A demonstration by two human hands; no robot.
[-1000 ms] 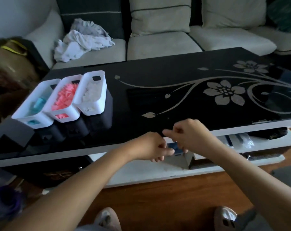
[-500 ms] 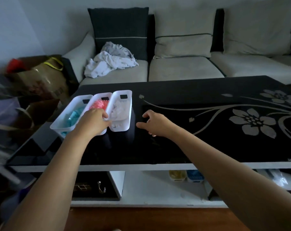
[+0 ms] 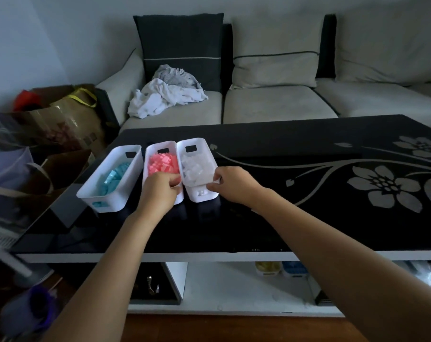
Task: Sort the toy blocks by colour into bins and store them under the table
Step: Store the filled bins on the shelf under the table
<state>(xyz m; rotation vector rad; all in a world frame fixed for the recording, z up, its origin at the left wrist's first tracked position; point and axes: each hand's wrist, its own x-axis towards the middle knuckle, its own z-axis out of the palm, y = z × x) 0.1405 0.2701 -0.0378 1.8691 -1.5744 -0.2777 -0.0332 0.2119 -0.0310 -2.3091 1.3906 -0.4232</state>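
This is a home living room. A pale fabric sofa (image 3: 278, 104) runs along the wall with a dark cushion (image 3: 179, 48) and a heap of crumpled laundry (image 3: 167, 97) on its seat. In front stands a low coffee table, its glossy black tabletop (image 3: 283, 218) printed with flowers. A paper shopping bag (image 3: 61, 119) sits beside the sofa arm, and the floor (image 3: 209, 329) is wood.

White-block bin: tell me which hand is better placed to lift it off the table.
Right. The right hand already grips the white-block bin at its near right corner, while the left hand sits over the near end of the pink-block bin beside it.
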